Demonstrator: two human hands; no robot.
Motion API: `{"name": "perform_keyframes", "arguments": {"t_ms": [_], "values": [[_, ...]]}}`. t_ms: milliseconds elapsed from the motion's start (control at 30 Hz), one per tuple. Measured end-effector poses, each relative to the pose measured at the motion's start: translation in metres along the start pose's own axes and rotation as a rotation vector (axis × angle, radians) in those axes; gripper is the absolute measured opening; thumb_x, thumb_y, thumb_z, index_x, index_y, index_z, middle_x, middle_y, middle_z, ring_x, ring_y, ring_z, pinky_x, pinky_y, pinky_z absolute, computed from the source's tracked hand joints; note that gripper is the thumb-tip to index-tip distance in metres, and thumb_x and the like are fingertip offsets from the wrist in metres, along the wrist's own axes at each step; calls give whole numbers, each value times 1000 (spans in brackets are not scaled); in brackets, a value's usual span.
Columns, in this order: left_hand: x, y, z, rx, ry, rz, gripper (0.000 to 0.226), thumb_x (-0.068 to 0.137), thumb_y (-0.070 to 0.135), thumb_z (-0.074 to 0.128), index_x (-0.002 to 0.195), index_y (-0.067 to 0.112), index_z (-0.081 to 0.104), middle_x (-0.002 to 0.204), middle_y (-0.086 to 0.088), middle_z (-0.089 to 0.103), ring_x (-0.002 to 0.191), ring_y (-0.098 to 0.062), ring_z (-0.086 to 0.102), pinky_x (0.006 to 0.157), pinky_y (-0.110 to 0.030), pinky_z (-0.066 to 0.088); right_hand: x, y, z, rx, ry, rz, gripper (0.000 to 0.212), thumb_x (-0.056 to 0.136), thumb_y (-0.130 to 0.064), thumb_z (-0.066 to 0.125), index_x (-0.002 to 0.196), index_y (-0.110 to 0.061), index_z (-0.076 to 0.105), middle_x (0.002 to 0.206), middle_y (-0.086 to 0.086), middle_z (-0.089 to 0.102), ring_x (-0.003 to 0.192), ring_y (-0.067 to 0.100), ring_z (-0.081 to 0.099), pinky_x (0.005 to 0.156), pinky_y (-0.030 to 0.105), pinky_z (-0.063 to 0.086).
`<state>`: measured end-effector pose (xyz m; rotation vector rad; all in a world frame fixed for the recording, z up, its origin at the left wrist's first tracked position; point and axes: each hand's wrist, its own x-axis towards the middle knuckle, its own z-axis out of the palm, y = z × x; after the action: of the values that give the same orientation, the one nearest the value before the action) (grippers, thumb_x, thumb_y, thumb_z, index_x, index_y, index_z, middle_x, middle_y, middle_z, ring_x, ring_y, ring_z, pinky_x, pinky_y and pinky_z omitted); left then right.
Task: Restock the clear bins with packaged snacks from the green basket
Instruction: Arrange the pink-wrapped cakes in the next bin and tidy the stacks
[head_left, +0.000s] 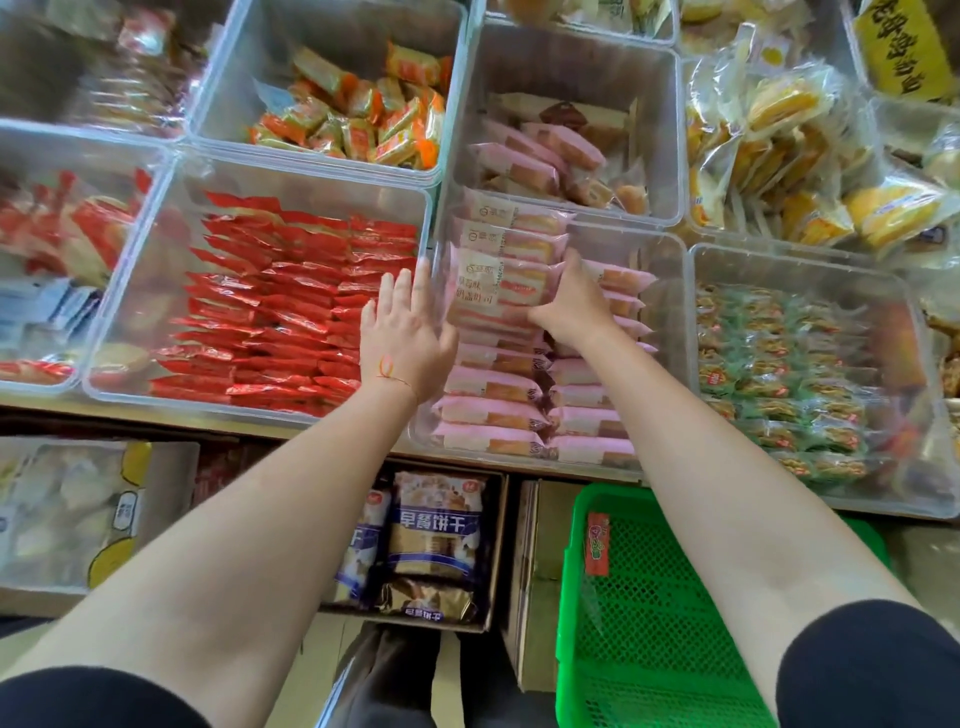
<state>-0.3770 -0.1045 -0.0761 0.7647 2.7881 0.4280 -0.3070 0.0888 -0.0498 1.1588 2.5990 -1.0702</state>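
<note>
A clear bin (670, 291) in the middle of the front row holds two rows of pink packaged snacks (493, 410). My right hand (571, 301) is inside it, gripping a stack of pink packs (498, 275) held on edge at the bin's far left. My left hand (405, 332) is open, its fingers spread flat against the outside of the bin's left wall. The green basket (634, 613) stands on the floor below at the right; only a small red packet (597, 543) shows in it.
A bin of red packets (280, 312) sits left of the pink bin, and a bin of green packets (779, 384) sits right of it. Behind are bins with orange packets (363, 114) and pink cakes (545, 150). Cardboard boxes with blue biscuit bags (436, 525) lie under the shelf.
</note>
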Motion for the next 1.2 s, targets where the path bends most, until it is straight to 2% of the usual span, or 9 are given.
{"name": "perform_keyframes", "arguments": {"t_ms": [100,233,333,433,567,733,933,1033,1200], "values": [[-1,0,-1,-8,-6,1,70,98,46,31,158,22,4,163,-8,19,151,-27,11,120,-47,16,-7,-3,-5,-123,-11,-90,94,60,-47,89,137,-23,39,132,0,55,124,26,51,103,53,44],[-1,2,-4,-38,-6,-9,71,96,40,36,158,21,5,162,-8,21,151,-27,12,119,-46,17,-17,-5,-17,-281,161,-71,118,67,-54,84,154,-14,15,156,13,28,144,33,27,115,54,27],[-2,3,-4,-50,-5,-14,71,96,39,36,158,21,6,162,-8,23,150,-27,14,118,-47,19,-28,-24,-6,-433,320,-377,100,75,-54,77,150,-12,26,153,14,33,142,32,31,113,51,27],[-2,3,-5,-53,0,-14,72,94,36,39,158,21,7,160,-9,26,149,-28,16,117,-47,21,-26,-41,21,-645,216,-558,90,75,-54,76,146,-15,37,146,10,44,137,31,39,113,53,27],[-3,3,-6,-59,6,-16,72,94,35,38,158,22,7,160,-9,27,149,-28,17,117,-47,22,-13,-31,27,-854,197,-598,103,60,-48,88,145,-15,41,138,9,50,129,31,46,106,54,38],[-2,2,-5,-75,7,-9,73,92,34,39,158,21,8,158,-8,30,148,-28,20,115,-47,25,-5,-12,5,-890,288,-611,99,69,-44,83,149,-11,34,137,13,49,126,34,46,106,50,34],[-3,3,-4,-72,14,-11,74,91,32,39,158,22,9,156,-8,33,146,-28,24,114,-47,27,-6,-28,21,-815,47,-680,91,78,-47,77,150,-14,32,139,15,47,126,35,46,105,50,36],[-2,3,-3,-65,17,-5,74,90,32,40,157,21,10,155,-8,35,145,-28,27,113,-47,29,-5,-33,26,-795,38,-659,88,83,-56,68,152,-16,29,142,15,43,128,34,43,103,51,37],[-3,3,-4,-71,33,1,74,90,31,40,157,20,12,151,-9,40,142,-28,31,109,-46,32,-4,-30,28,-841,-19,-738,90,80,-58,70,151,-22,29,138,13,45,127,31,43,101,46,33]]}}
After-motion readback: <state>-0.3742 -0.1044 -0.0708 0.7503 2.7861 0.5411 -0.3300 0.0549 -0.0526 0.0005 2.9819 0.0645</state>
